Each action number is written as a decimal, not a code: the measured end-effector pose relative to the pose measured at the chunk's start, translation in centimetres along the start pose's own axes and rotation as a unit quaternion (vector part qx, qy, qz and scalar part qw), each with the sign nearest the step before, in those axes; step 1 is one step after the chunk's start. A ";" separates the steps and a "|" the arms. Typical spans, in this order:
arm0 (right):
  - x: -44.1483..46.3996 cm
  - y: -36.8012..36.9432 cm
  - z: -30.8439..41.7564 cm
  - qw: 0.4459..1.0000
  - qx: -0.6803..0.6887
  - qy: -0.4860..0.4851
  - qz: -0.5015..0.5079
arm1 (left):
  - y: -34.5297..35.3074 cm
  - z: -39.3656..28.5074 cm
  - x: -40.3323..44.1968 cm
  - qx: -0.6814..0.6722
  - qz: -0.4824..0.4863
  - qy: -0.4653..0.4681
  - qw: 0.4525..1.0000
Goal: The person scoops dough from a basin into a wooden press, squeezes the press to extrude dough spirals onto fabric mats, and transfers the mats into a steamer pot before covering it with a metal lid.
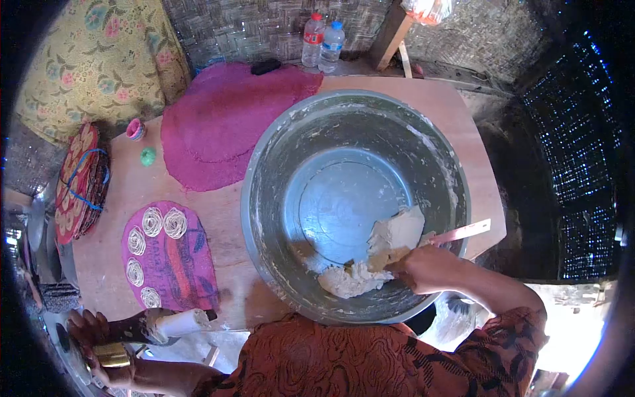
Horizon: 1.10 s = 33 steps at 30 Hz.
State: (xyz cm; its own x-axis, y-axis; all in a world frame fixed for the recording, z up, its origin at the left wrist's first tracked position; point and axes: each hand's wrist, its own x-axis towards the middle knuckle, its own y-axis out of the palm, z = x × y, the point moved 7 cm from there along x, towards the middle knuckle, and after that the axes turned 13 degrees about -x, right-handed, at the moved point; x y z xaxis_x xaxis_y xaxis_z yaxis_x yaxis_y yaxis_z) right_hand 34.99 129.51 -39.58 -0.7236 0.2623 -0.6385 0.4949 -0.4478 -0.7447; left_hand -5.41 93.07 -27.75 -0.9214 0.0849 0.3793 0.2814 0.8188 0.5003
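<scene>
Gripping a flat, pinkish-white paddle (464, 231) with right fingers (411, 264); clasping a gold-coloured metal cylinder (112, 355) with left fingers (81, 323). Could spill lumpy white dough (354, 281), low inside the wide, round grey basin (247, 212), through a hasty lift, or drop the cylinder through a loose hold.

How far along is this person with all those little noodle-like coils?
Partway, I'd say. Five pale coils already sit on the purple mat, along its top and left edges. In progress: the right hand is in the basin at the pale dough, while the left hand is at a dark tool with white material at its end. Probably left: that remaining dough and the mat's coil-free right side.
</scene>
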 end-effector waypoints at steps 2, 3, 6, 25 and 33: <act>-0.2 0.1 0.1 1.000 0.005 -0.019 0.011 | 0.3 -0.1 0.2 0.018 0.004 0.017 1.000; -0.4 -0.1 0.2 0.999 0.003 -0.032 0.006 | 1.2 -0.1 0.0 0.026 -0.038 0.026 0.999; -1.9 -0.9 0.7 0.998 0.004 -0.055 -0.004 | 2.1 0.1 1.9 -0.070 0.267 -0.048 0.960; -18.3 -12.8 0.6 0.917 0.247 -0.048 -0.311 | 33.9 4.5 -11.7 0.196 0.656 0.365 0.631; -18.9 -15.0 11.5 0.729 -0.419 0.157 -0.519 | 38.2 5.2 -16.6 0.170 0.659 0.317 0.661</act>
State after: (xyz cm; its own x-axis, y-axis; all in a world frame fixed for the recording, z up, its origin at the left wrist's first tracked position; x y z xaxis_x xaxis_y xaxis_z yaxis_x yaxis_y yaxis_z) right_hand 35.72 121.38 -14.08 -0.8368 0.3296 0.4371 -0.0246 0.7750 -0.6314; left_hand 19.18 125.87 -19.00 0.3917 0.6848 0.6145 0.5513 0.3601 -0.7526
